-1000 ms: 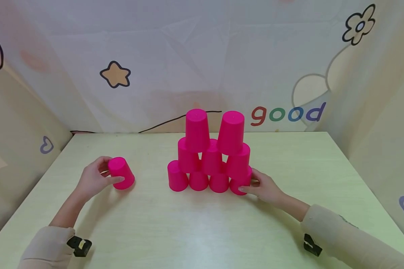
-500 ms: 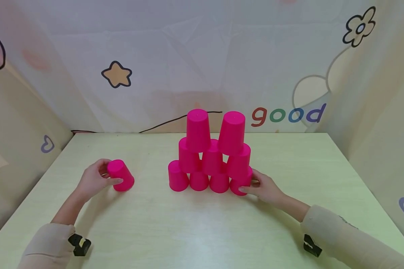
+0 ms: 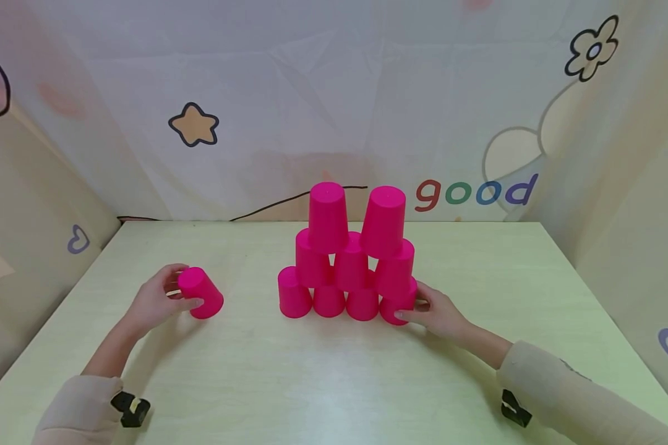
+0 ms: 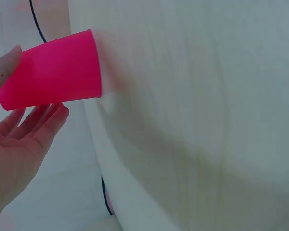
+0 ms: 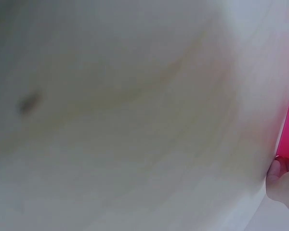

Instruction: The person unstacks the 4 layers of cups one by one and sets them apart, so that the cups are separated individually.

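Observation:
On the left of the table, my left hand point(image 3: 158, 300) holds a single pink plastic cup point(image 3: 201, 294), thumb on the near side and fingers behind. That cup is upside down and leans slightly; whether its rim touches the table I cannot tell. Three tiers of upside-down pink cups stand mid-table: several at the bottom, three in the middle row, and two on top, one at left point(image 3: 328, 217) and one at right point(image 3: 385, 221), with a gap between them. My right hand point(image 3: 436, 310) grips the bottom tier's rightmost cup point(image 3: 399, 304), partly covering it.
The pale wooden table point(image 3: 334, 377) reaches back to a printed cloth backdrop point(image 3: 245, 123), with cloth on both sides too. Black wrist mounts point(image 3: 130, 409) sit at the cuffs of the beige sleeves point(image 3: 568, 386).
The left hand and its cup have come slightly lower or nearer, and the cup leans a little more. The right hand and the stack stay as they were.

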A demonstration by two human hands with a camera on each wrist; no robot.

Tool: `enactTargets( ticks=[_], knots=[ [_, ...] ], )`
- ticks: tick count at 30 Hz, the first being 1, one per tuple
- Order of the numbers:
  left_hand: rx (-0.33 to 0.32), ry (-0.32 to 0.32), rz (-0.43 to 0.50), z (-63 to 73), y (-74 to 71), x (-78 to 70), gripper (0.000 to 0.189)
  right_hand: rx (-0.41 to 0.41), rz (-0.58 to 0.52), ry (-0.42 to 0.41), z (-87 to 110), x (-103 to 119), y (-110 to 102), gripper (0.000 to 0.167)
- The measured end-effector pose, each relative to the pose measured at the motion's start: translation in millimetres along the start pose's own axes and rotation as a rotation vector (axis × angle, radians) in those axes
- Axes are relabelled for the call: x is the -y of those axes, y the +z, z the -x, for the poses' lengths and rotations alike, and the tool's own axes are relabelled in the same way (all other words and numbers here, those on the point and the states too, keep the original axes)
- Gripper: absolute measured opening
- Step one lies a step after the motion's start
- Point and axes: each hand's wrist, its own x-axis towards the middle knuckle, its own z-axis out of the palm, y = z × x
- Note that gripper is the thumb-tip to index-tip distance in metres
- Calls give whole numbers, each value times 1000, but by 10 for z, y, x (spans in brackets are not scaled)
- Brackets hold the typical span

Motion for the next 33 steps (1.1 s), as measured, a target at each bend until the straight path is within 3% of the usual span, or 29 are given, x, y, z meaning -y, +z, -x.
enactTargets(
  ticks=[5,13,21,33],
  knots=[
    [-20,12,-12,43,-55,-64,82,-5,4,13,4,15,13,63],
    [-76,104,-20,61,-98,-233,76,-4,5,12,83,184,7,59],
    [-124,170,-6,37,-41,-390,70,-4,0,-1,-14,-60,2,64],
    [-181,248,25,25,14,-649,67,-3,8,-14,-4,-37,-2,64]
  ],
)
